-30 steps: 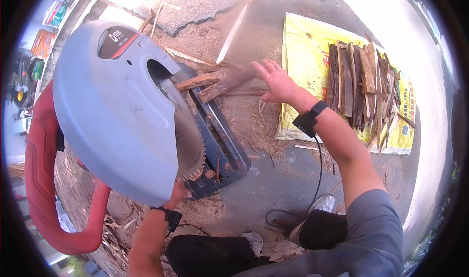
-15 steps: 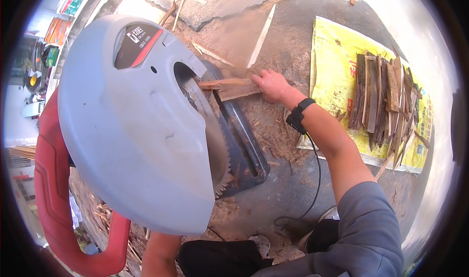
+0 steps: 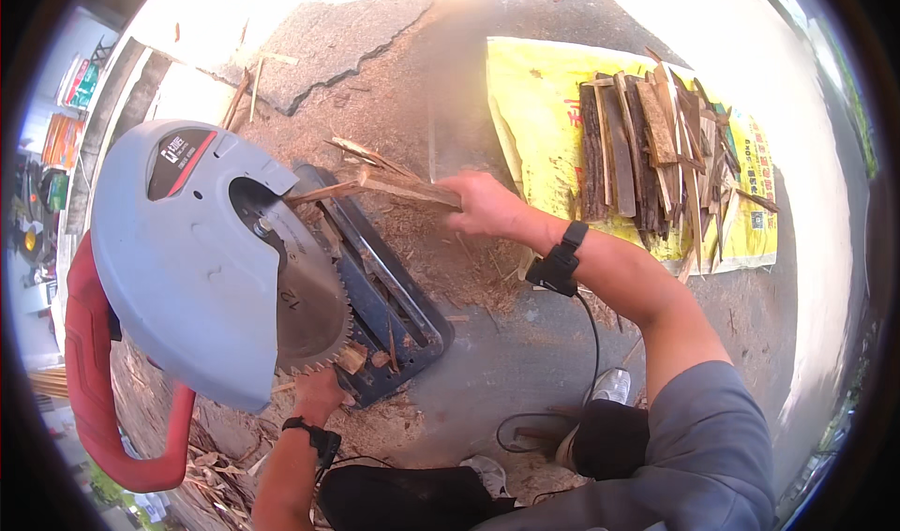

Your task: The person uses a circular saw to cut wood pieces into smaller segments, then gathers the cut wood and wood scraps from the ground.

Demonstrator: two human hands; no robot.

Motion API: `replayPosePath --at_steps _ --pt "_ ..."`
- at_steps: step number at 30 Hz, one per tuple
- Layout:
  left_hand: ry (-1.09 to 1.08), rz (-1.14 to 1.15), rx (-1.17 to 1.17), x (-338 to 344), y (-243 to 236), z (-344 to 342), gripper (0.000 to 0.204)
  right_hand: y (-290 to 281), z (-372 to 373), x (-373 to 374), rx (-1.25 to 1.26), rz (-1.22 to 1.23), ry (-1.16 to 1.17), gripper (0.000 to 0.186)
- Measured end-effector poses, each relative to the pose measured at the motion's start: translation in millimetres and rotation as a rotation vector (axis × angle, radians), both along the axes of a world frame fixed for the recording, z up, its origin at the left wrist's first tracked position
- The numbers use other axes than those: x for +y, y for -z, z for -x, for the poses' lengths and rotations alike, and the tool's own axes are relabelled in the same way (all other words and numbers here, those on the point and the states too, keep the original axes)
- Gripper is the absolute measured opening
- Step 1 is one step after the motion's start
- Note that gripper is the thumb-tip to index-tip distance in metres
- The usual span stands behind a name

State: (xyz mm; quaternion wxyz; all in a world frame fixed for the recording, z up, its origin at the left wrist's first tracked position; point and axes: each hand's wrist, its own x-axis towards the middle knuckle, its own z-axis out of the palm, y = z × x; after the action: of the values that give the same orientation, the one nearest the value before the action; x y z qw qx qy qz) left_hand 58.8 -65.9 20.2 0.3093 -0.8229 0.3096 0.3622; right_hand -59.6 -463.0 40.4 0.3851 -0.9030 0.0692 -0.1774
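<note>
My right hand [image 3: 483,203] is closed around the end of a rough wood strip [image 3: 408,188], whose far end reaches toward the grey guard of a chop saw [image 3: 192,259]. Below the toothed saw blade [image 3: 309,297], my left hand [image 3: 321,395] is low beside the black base [image 3: 433,329], very near the teeth. Its fingers are partly hidden, so I cannot tell what they touch. A small wood offcut [image 3: 352,356] lies on the base just above that hand. Whether the blade is turning cannot be told from its sharp teeth alone.
A red handle [image 3: 94,344] curves round the saw's left side. Sawdust and splinters [image 3: 370,156] cover the ground behind the base. At the right, a stack of wood strips [image 3: 647,147] lies on a yellow sack [image 3: 530,90]. A black cable [image 3: 595,344] hangs from my right wrist.
The view has shifted, so the saw sits lower left and more blade shows. My left hand has come into sight below the blade. The wood strip in my right hand has turned edge-on.
</note>
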Motion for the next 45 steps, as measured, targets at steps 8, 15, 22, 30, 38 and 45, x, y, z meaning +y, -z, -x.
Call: replayPosePath --at_steps 8,15,22,30,38,45 --pt "-0.047 0.114 -0.115 4.8 6.4 2.0 0.096 -37.2 70.8 -65.6 0.099 -0.673 0.426 0.027" --pt "-0.028 0.068 -0.156 12.8 14.1 -1.4 0.097 -106.5 176.8 -137.5 -0.464 -0.877 0.71 0.019" --pt "-0.044 0.102 -0.143 7.7 10.7 1.9 0.103 -101.5 332.8 -219.3 -0.207 -0.44 1.079 0.024" --pt "0.038 0.124 -0.153 11.0 12.3 4.9 0.089 -32.2 329.9 -229.4 0.474 0.287 1.25 0.049" --pt "0.02 0.088 -0.181 11.3 27.7 -1.7 0.077 -6.2 274.6 -238.9 0.631 0.201 1.082 0.066" --pt "-0.006 0.061 -0.164 -3.9 -2.1 6.9 0.075 4.9 145.7 -134.4 0.256 0.396 0.557 0.055"
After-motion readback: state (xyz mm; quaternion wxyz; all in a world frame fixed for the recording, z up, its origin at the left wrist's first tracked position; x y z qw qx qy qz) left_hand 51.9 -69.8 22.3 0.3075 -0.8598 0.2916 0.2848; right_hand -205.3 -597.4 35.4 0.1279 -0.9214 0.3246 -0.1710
